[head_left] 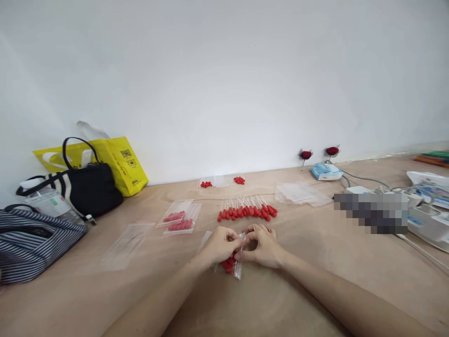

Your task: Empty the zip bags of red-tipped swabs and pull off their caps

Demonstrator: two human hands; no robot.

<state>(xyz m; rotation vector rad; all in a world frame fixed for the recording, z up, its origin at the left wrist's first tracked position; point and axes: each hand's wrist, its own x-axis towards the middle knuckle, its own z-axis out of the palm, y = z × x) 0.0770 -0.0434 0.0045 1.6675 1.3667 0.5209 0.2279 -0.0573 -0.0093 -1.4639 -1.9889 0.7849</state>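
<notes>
Near the middle of the table, a clear zip bag (237,271) with red-tipped sticks (228,266) inside lies under both hands. My left hand (220,243) pinches the bag's edge between thumb and fingers. Close against it, my right hand (263,245) pinches the same edge from the right. The fingers partly hide the bag and its contents. Just beyond them, a row of red-tipped white sticks (247,211) is fanned out on the table, red ends toward me. Filled zip bags (180,224) lie to the left of that row.
Flat clear bags (129,241) lie at the left, more clear bags (301,193) at the right. Filled bags (239,180) lie by the wall. A black bag (93,187), yellow bag (129,164) and striped bag (42,248) stand left; a blue pack (327,172) and power strip (430,222) right.
</notes>
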